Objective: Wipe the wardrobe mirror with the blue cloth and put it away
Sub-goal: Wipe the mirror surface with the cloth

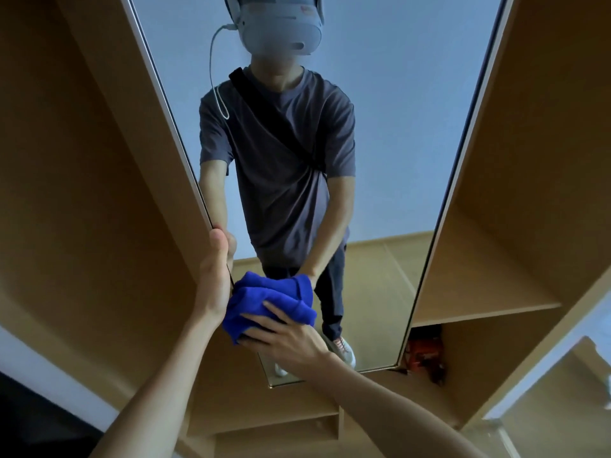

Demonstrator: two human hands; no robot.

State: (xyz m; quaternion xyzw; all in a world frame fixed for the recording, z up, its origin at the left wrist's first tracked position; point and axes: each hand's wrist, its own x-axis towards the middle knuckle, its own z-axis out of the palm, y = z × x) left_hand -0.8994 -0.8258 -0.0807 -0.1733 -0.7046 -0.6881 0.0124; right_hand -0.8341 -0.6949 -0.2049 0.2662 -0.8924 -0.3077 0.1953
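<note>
The tall wardrobe mirror (pixel 380 133) fills the middle of the head view and reflects a person in a grey shirt. A bunched blue cloth (pixel 264 300) is pressed against the lower left part of the glass. My right hand (pixel 284 332) lies flat on the cloth, fingers spread over it. My left hand (pixel 216 269) grips the mirror's left edge just above the cloth, thumb on the frame. The cloth's reflection shows right behind it.
Wooden wardrobe panels (pixel 99 193) flank the mirror. On the right are open shelves (pixel 489 305), with a red and black object (pixel 426 355) in the lower compartment. A drawer front (pixel 277 431) sits below the mirror.
</note>
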